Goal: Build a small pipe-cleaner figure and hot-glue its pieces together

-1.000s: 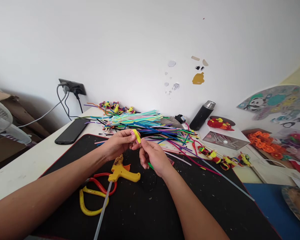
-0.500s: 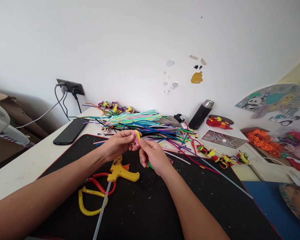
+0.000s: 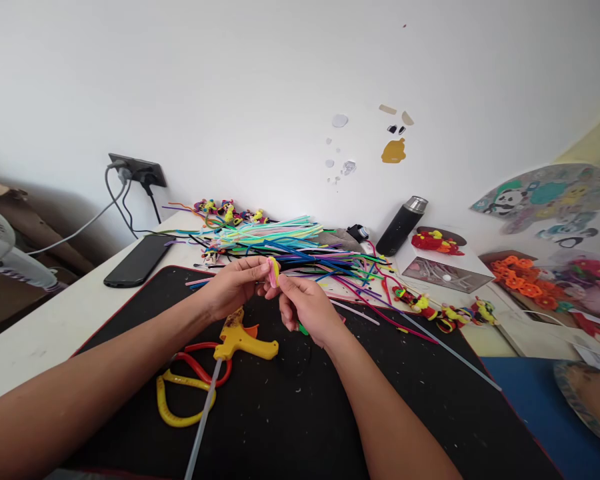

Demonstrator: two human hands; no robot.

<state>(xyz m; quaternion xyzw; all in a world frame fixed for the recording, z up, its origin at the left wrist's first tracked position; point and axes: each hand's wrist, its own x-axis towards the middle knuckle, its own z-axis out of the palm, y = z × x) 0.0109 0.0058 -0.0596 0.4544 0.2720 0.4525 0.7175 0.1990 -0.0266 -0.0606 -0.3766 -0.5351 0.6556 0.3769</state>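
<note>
Between my two hands is a small piece of bent pink and yellow pipe cleaner (image 3: 274, 272), raised above the far part of the black mat. My left hand (image 3: 235, 287) pinches it from the left with thumb and fingers. From the right, my right hand (image 3: 307, 303) grips its lower edge between thumb and fingertip, the other fingers curled in. A bit of green shows under my right hand; what it is I cannot make out. Below my hands lie a yellow glue gun (image 3: 245, 343) with a long glue stick (image 3: 201, 420) and scissors with red and yellow handles (image 3: 177, 419).
Behind my hands spreads a heap of coloured pipe cleaners (image 3: 280, 233). A phone (image 3: 139, 261) lies at left, a black flask (image 3: 403, 225) stands near a white box (image 3: 445, 277) at right. Small figures (image 3: 445, 313) line the mat's right edge. A fan (image 3: 10, 247) is far left.
The pink and yellow piece has turned slightly, showing more of its face. Both hands keep their grip in nearly the same place. The whole view has shifted a little.
</note>
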